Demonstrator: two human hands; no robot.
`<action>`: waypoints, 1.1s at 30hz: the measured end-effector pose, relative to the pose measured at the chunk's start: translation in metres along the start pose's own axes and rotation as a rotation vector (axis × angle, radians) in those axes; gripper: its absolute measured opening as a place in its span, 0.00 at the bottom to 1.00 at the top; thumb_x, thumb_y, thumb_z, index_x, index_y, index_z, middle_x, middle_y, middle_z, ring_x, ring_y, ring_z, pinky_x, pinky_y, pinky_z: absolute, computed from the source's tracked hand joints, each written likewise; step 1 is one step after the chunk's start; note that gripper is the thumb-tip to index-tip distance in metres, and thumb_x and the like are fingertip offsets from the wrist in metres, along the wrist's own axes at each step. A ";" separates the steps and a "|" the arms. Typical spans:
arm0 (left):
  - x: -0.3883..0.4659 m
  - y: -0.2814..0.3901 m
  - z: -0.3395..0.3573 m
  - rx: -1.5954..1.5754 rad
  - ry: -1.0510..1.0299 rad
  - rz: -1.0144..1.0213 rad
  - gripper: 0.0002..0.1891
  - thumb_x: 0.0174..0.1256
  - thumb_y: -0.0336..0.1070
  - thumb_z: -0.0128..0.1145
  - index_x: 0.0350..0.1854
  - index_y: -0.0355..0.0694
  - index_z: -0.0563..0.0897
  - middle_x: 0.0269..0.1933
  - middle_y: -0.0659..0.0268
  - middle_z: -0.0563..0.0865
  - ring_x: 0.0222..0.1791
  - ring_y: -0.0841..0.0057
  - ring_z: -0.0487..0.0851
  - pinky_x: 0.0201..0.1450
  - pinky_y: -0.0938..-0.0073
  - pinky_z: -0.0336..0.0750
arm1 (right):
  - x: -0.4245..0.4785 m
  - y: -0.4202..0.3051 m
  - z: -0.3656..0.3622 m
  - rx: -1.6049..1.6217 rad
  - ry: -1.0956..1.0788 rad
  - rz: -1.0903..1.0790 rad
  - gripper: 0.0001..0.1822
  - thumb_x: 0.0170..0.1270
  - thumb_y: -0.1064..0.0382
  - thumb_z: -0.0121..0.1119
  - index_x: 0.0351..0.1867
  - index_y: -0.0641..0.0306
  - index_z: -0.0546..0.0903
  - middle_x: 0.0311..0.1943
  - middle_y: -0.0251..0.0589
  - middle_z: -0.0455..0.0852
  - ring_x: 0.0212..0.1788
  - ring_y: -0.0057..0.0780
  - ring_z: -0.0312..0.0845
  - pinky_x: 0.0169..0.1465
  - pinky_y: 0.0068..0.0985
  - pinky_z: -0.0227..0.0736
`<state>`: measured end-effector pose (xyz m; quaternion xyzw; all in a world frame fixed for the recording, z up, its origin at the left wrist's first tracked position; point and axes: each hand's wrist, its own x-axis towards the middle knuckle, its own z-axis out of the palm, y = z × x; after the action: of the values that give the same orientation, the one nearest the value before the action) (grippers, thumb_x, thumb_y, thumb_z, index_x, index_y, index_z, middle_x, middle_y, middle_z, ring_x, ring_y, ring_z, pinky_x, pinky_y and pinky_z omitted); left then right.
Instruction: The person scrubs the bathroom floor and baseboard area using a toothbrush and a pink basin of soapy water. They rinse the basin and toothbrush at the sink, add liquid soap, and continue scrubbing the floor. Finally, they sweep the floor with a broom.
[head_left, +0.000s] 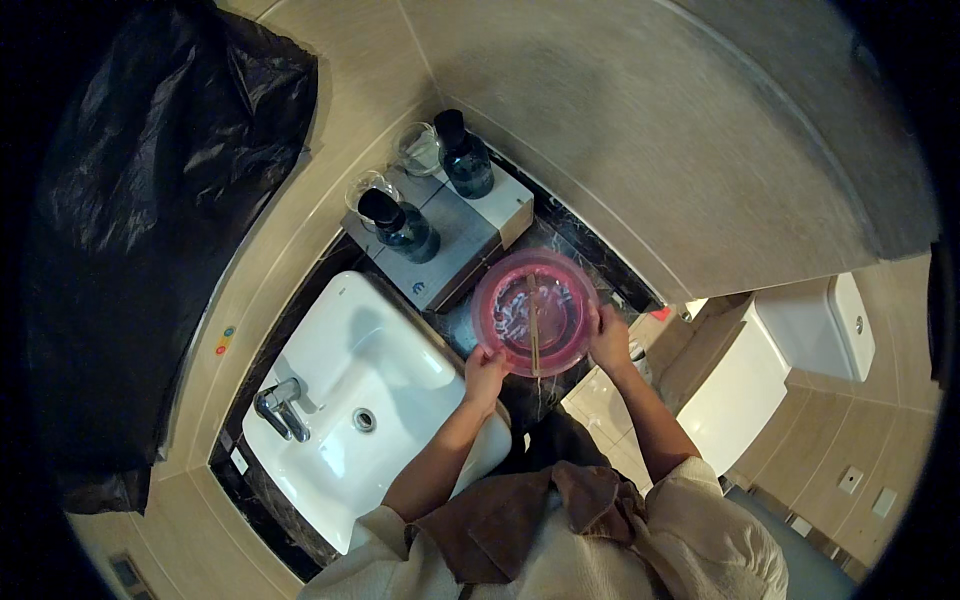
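Both my hands grip the rim of a round pink translucent plastic basin (551, 315) over the dark marble counter (536, 397). My left hand (486, 373) is at its lower left rim and my right hand (609, 337) at its right rim. Liquid with pale streaks shows in the basin; what it is I cannot tell. A thin wooden stick or pair of chopsticks (534, 326) lies across the basin, one end over the near rim. Whether the basin touches the counter cannot be seen.
Left is a white washbasin (397, 382) with a chrome faucet (282, 409). Behind the pink basin, a grey box (450, 225) bears two dark bottles (409, 234) (466, 165), with glass bowls (417, 148) beside them. A white toilet (731, 390) stands right. Black plastic sheeting (165, 187) covers the left wall.
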<state>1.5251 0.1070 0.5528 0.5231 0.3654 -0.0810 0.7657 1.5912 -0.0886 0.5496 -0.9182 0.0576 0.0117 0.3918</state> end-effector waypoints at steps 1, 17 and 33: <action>0.005 -0.001 -0.001 -0.011 0.005 -0.048 0.03 0.57 0.26 0.51 0.27 0.39 0.71 0.27 0.70 0.73 0.26 0.82 0.72 0.33 0.81 0.74 | -0.001 0.004 0.004 -0.004 -0.010 -0.006 0.18 0.62 0.53 0.46 0.28 0.71 0.72 0.21 0.56 0.75 0.25 0.49 0.72 0.30 0.36 0.66; 0.011 -0.013 -0.028 0.064 -0.092 -0.362 0.13 0.56 0.38 0.55 0.42 0.43 0.70 0.34 0.70 0.76 0.28 0.84 0.73 0.29 0.85 0.67 | 0.098 -0.142 0.026 0.324 0.158 -0.359 0.43 0.43 0.58 0.69 0.57 0.74 0.56 0.52 0.58 0.64 0.58 0.43 0.61 0.59 0.31 0.58; -0.077 0.112 0.011 0.026 0.044 0.219 0.13 0.61 0.33 0.51 0.45 0.37 0.66 0.37 0.66 0.76 0.36 0.82 0.75 0.39 0.83 0.70 | 0.120 -0.183 0.038 0.321 0.274 -0.413 0.37 0.29 0.55 0.73 0.43 0.67 0.68 0.37 0.51 0.75 0.40 0.44 0.73 0.45 0.33 0.68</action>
<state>1.5312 0.1265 0.6877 0.5713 0.3217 0.0098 0.7550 1.7323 0.0524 0.6469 -0.8297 -0.0771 -0.2015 0.5149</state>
